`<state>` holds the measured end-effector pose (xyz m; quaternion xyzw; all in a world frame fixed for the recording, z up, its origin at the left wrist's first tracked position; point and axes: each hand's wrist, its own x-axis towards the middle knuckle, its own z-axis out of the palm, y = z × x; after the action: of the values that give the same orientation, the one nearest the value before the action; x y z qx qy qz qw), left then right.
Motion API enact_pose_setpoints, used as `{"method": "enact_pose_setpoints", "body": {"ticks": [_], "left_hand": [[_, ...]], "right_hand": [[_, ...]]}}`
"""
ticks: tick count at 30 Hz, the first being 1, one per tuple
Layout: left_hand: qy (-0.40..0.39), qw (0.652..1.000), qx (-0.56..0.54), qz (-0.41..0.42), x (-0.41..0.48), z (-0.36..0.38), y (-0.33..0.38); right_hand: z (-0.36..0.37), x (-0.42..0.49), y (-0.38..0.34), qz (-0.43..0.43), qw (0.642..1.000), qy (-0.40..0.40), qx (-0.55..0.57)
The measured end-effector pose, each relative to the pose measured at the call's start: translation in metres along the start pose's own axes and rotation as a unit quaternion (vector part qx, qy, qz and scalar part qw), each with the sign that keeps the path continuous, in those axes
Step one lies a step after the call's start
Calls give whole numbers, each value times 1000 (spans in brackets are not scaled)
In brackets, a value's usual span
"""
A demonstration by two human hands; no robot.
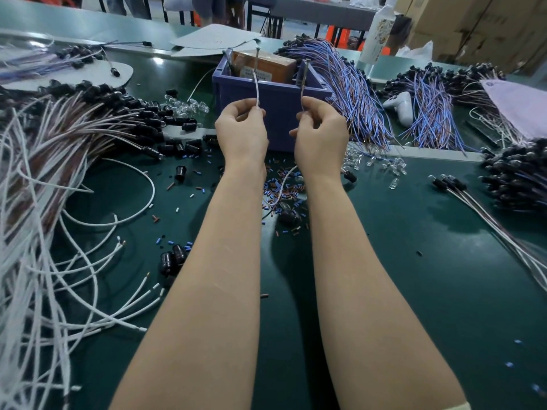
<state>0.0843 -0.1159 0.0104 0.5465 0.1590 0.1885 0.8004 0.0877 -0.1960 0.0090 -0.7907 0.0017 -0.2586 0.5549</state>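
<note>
My left hand [241, 128] pinches a thin white wire [256, 78] that rises upward in front of a blue plastic bin [275, 119]. My right hand [321, 134] pinches a second, greyer wire [304, 81], which also stands upright with its tip near the bin's rim. Both hands are raised side by side just in front of the bin, a small gap between them. A white wire end [284, 182] hangs below between my wrists over a scatter of small blue and brown insulation bits [281, 193] on the green mat.
A large heap of white and brown wires [44, 232] fills the left side. Black sockets [171, 261] lie scattered left of my arm. Blue-purple wire bundles [355, 93] lie right of the bin, with a white controller [401, 106] and clear bulbs [390, 170]. An orange box [266, 66] sits inside the bin.
</note>
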Motion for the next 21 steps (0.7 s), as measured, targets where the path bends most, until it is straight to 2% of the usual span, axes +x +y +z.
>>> {"method": "enact_pose_setpoints", "body": {"ticks": [5,8,10,14,17,19,21], "left_hand": [[-11,1000,19,-19,-7,0,0],[-77,995,67,-23,-15,2,4],[-81,995,65,-8,-18,1,6],[-12,999,43,12,-17,-18,10],[-2,999,43,4,-17,-34,13],[-19,998,62,-7,-20,-41,14],[-38,995,88,-22,-21,-45,15]], "right_hand": [[-3,-1,-2,31,998,43,27],[-6,-11,-8,-11,998,-51,-26],[-9,-19,-9,-39,990,-125,-59],[-33,-20,11,-41,980,-115,-156],[-54,-17,42,31,941,-168,-294],[-57,-19,54,35,927,-194,-317],[-55,-20,56,25,945,-165,-281]]}}
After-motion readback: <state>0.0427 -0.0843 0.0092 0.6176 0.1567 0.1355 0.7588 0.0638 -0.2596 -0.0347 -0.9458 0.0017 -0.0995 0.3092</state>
